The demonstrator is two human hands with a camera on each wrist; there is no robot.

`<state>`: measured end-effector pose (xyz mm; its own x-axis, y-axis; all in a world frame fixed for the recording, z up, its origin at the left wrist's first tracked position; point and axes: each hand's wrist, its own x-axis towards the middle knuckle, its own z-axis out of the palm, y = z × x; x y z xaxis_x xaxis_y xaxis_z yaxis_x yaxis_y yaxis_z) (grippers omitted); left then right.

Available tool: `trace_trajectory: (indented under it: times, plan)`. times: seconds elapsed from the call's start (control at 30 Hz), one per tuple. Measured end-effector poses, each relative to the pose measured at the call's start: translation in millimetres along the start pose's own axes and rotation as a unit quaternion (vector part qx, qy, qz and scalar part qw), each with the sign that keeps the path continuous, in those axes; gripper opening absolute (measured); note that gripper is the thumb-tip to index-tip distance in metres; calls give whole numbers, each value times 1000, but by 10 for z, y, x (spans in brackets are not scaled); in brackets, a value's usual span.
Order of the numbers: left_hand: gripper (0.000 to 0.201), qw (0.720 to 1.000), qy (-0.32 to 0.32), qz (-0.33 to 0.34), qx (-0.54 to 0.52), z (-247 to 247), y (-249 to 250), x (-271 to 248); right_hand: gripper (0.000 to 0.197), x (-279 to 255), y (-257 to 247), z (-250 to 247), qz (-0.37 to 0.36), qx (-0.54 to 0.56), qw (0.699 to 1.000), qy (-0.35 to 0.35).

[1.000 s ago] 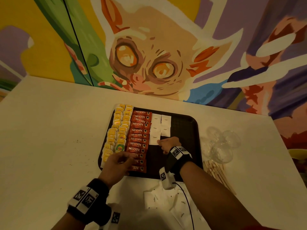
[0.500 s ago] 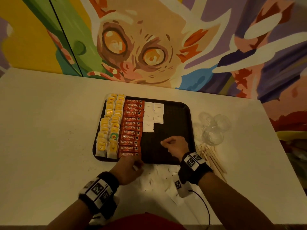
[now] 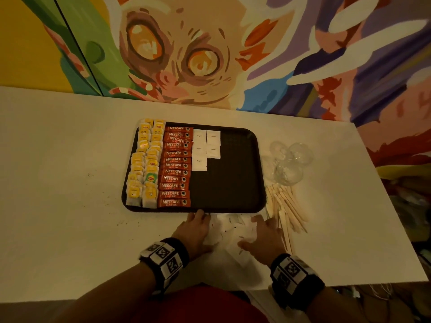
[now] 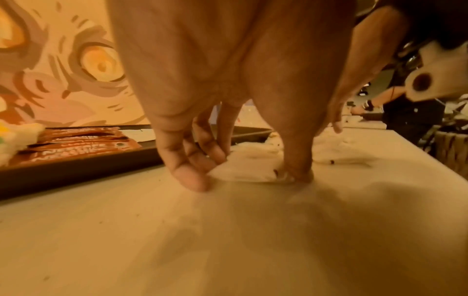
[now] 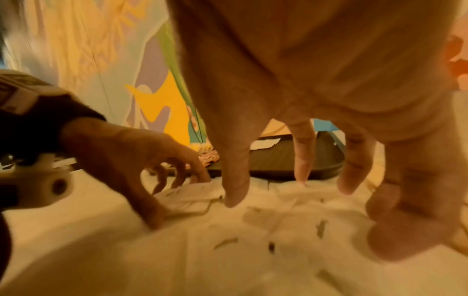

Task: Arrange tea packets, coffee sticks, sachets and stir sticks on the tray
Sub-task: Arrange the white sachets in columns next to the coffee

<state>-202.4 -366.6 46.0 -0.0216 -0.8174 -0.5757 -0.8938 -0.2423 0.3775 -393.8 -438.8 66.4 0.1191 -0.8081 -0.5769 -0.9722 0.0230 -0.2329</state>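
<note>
Looking down, I saw a pale worktop (image 3: pixel 70 183) against a painted mural (image 3: pixel 186 54), the dark tray (image 3: pixel 233 183) partly filled. Loose sachets (image 3: pixel 231 231) lay before it, bleached and hard to count. My left hand (image 3: pixel 193 231) pinched one sachet's edge; my right hand (image 3: pixel 265 238) hovered spread, holding nothing

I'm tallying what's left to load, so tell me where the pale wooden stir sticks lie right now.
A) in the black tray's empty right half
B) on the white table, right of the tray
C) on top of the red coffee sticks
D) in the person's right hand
B: the pale wooden stir sticks lie in a loose bundle on the white table, just outside the right edge of the black plastic tray.
</note>
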Motion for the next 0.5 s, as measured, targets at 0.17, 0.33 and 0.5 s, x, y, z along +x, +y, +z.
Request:
trace_trajectory:
  times: [0.17, 0.33, 0.5]
  plan:
    - [75, 1000, -14, 3, 5, -10, -41, 2, 87, -63, -5, 141, -32, 4, 999, -13]
    - [81, 1000, -20, -23, 7, -30, -100, -24, 77, -95, -30, 219, -81, 29, 996, -15]
    - [86, 998, -14, -58, 28, -67, -178, -118, 59, -101, -12, 326, -111, 97, 989, -25]
